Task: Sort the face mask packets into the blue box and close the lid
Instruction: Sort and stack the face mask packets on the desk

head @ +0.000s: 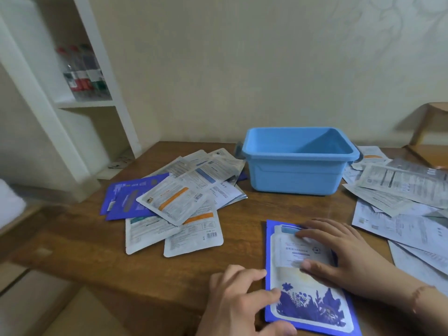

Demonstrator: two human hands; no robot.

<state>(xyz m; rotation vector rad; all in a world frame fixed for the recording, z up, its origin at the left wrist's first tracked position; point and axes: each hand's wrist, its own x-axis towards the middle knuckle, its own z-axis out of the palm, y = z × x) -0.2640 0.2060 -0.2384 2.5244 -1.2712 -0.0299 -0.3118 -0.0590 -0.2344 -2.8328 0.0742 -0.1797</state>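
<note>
1. One blue box (297, 163), lidless, stands on the wooden table (97, 243).
2. Two heaps of packets: left pile (174, 202), right pile (402, 202).
3. One blue packet (308, 282) lies nearest: right hand (344, 253) flat on it, left hand (242, 301) touching its edge with relaxed fingers.

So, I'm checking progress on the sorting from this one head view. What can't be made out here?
- Floor of the blue box: its near wall hides it, so any packets inside can't be seen.
- The lid: not in view.
- Blue packet: the right hand covers part of it; any packets beneath are hidden.
- Right pile: cut off by the frame edge.
- Print on the packets: blurred.
</note>
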